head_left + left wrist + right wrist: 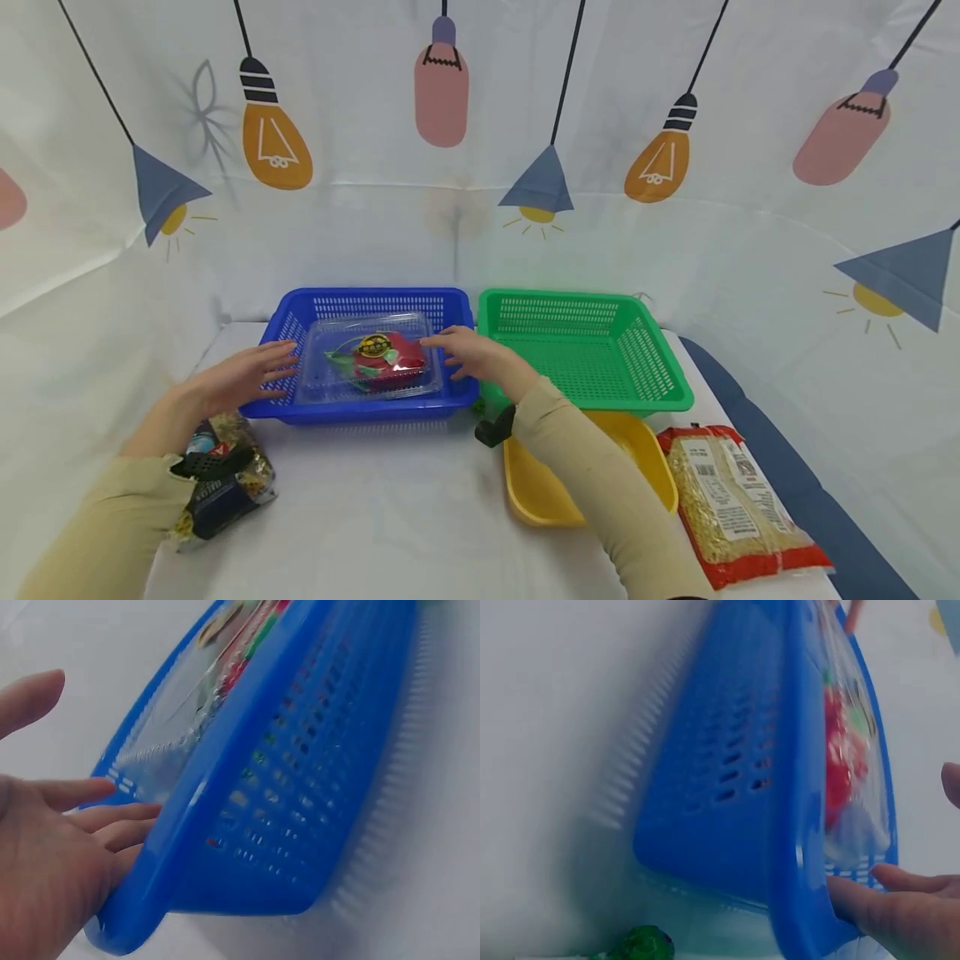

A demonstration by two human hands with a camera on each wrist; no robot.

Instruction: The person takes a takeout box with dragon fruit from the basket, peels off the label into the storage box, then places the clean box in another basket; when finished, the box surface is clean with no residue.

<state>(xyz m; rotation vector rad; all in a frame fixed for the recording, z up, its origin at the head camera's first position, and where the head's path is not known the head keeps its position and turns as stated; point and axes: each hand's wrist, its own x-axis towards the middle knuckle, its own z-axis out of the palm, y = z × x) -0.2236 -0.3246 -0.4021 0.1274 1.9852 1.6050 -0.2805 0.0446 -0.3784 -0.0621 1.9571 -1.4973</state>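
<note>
Watching both hands hang empty at blue basket (352, 410) ends: left hand (247, 375) wide, right hand (480, 354) loosely bent. Clear box (367, 358) lies inside basket. My worry: uneven squeeze could flex thin plastic or skid box; basket could snag either hand. Can't tell if either touches anything. Right sleeve (600, 475) covers part of yellow tray (547, 517); red contents (401, 367) blurred in wrist views.

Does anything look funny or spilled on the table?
I see nothing spilled or broken. One slightly odd bit: a small green thing lies loose outside the blue basket, near its corner, as if left out. I can't tell what it is.
</note>
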